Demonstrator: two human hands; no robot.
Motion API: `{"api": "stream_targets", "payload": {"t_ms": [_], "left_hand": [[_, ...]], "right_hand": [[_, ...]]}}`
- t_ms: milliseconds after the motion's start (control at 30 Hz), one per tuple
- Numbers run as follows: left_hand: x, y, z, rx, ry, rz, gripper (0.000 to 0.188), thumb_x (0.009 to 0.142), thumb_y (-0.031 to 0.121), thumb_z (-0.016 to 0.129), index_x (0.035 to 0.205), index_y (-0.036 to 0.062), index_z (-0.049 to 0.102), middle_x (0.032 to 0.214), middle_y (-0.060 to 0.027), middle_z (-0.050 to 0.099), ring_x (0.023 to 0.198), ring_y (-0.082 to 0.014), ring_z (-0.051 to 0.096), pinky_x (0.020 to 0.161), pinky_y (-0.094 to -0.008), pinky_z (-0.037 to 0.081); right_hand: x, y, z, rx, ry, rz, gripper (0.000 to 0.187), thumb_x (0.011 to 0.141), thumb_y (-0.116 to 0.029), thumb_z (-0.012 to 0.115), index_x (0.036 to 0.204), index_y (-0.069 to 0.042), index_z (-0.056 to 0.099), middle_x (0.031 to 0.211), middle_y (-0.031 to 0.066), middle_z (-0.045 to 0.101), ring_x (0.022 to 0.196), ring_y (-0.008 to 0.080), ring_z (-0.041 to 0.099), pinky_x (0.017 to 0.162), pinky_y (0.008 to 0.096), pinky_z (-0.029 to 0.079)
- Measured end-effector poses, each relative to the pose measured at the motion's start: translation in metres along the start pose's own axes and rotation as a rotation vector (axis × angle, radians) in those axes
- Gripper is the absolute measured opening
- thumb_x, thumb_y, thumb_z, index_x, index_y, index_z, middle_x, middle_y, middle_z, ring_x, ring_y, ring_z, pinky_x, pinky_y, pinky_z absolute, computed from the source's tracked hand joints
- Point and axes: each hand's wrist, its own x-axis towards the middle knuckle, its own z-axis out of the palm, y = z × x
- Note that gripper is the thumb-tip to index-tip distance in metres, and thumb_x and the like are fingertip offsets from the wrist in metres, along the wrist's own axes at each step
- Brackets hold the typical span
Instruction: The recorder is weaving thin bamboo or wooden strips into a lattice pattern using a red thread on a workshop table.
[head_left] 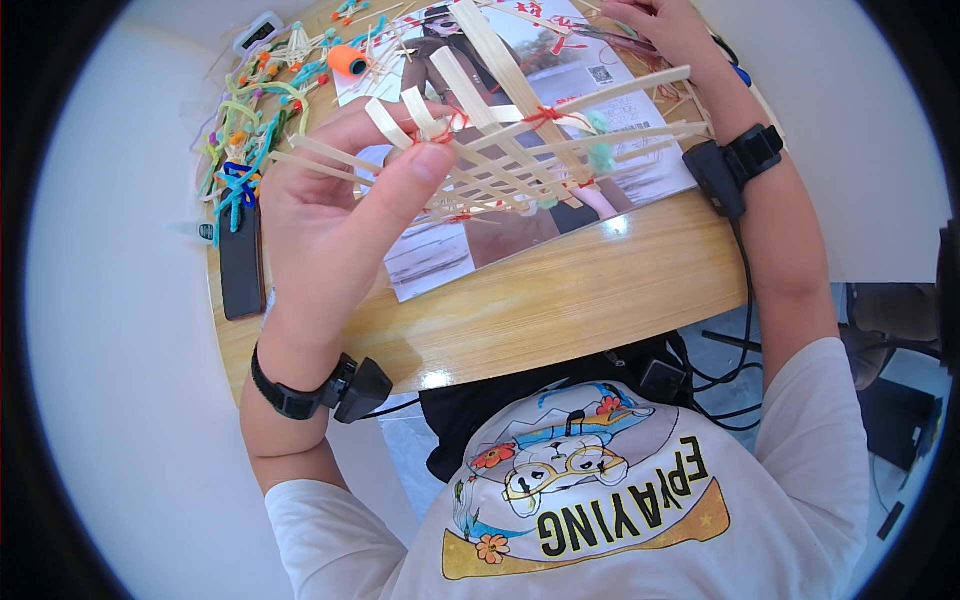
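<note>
My left hand [325, 215] is closed on a woven lattice of pale bamboo strips [515, 165], pinching its left edge between thumb and fingers. The lattice is raised above the table and tilted, with strip ends sticking out on several sides. Red thread [548, 115] is knotted at some crossings, and a pale green fuzzy tuft [601, 150] sits near its right side. At the far right of the table my right hand [655, 22] has curled fingers, partly cut off by the picture's top edge. Whatever lies between those fingertips is hidden. Dark-handled slender items and red thread lie just beside it.
Under the lattice, a glossy printed sheet [432, 265] lies on the wooden table [560, 270]. An orange thread spool [348, 62] stands at the back left. Colourful fuzzy stems [240, 135], a black flat case [241, 265] and a white display device [258, 33] line the left edge.
</note>
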Motion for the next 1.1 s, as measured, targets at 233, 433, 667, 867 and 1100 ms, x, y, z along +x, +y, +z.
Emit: {"api": "stream_targets", "payload": {"t_ms": [233, 433, 667, 867, 1100], "left_hand": [[-0.002, 0.001, -0.007, -0.121, 0.015, 0.000, 0.026, 0.093, 0.008, 0.075, 0.118, 0.0002, 0.073, 0.107, -0.0069, 0.075, 0.095, -0.0115, 0.066, 0.083, -0.0261, 0.052], [0.009, -0.006, -0.018, -0.158, 0.084, -0.037, 0.029, 0.097, 0.014, 0.072, 0.122, -0.0002, 0.071, 0.110, -0.0083, 0.074, 0.096, -0.0123, 0.067, 0.084, -0.0271, 0.053], [0.020, -0.015, -0.041, -0.360, 0.131, -0.062, 0.028, 0.100, 0.021, 0.069, 0.118, -0.0005, 0.071, 0.105, -0.0063, 0.073, 0.097, -0.0114, 0.065, 0.090, -0.0280, 0.048], [0.026, -0.025, -0.039, -0.215, 0.239, -0.092, 0.025, 0.100, 0.022, 0.069, 0.113, 0.0008, 0.073, 0.103, -0.0044, 0.072, 0.091, -0.0105, 0.063, 0.087, -0.0276, 0.047], [0.022, -0.026, -0.038, -0.129, 0.122, -0.160, 0.028, 0.096, 0.023, 0.074, 0.112, -0.0001, 0.074, 0.094, -0.0036, 0.072, 0.090, -0.0122, 0.063, 0.084, -0.0292, 0.048]], "right_hand": [[0.005, 0.012, -0.012, 0.001, 0.103, 0.016, 0.026, 0.098, -0.026, 0.070, 0.102, 0.000, 0.074, 0.082, 0.0030, 0.068, 0.073, 0.0104, 0.059, 0.064, 0.0284, 0.049], [0.022, 0.057, -0.029, 0.016, 0.164, -0.236, 0.027, 0.098, -0.026, 0.069, 0.108, -0.001, 0.074, 0.092, 0.0026, 0.070, 0.086, 0.0116, 0.059, 0.078, 0.0259, 0.047], [0.035, 0.085, -0.040, -0.009, 0.122, -0.131, 0.034, 0.097, -0.037, 0.070, 0.107, -0.006, 0.077, 0.091, 0.0001, 0.071, 0.083, 0.0069, 0.060, 0.074, 0.0244, 0.046], [0.032, 0.081, -0.046, 0.679, -0.018, -0.118, 0.027, 0.099, -0.029, 0.069, 0.107, -0.003, 0.074, 0.093, 0.0021, 0.072, 0.084, 0.0066, 0.063, 0.076, 0.0223, 0.052], [0.037, 0.084, -0.070, 1.827, -0.013, 0.185, 0.018, 0.105, -0.009, 0.056, 0.108, 0.008, 0.059, 0.081, 0.0067, 0.066, 0.062, 0.0123, 0.064, 0.057, 0.0199, 0.060]]}}
